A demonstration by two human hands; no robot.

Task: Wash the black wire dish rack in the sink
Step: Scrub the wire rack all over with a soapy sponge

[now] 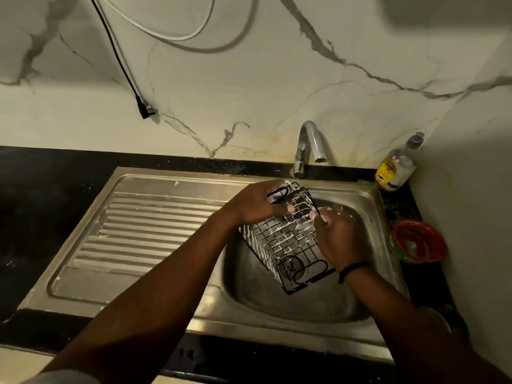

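The rack is hanging tilted over the sink basin, soapy, its lower corner above the drain. The left hand is gripping its top rim. The right hand is curling against the rack's right edge, holding something foamy. The tap is standing just behind, a bottle and red bowl crowding the table's right edge; the drainboard is lying to the left.

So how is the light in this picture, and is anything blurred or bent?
Head view: dim, yellowish light; the counter is nearly black; soft shadows of the cables fall on the wall; the sink edges curve from the wide lens; the red bowl looks soft.
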